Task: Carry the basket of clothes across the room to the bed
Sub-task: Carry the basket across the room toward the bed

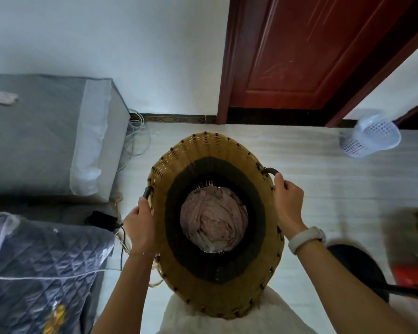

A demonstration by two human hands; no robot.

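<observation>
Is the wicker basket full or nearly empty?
Nearly empty: the pink clothes lie only at the bottom of the basket, far below its rim.

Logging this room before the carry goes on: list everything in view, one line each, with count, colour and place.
basket: one, tan wicker with dark inner band, centre, held by both handles
clothes: one bundle, pale pink, in the basket's bottom
door: one, red-brown, top right
plastic basket: one, white, on the floor at right
covered box: one, grey cover, left by the wall
quilted cover: one, blue-grey, lower left
cables: several, white, on the floor beside the covered box
floor: pale
wall: white
wristband: one, white, right wrist
left hand: on the left handle
right hand: on the right handle
</observation>
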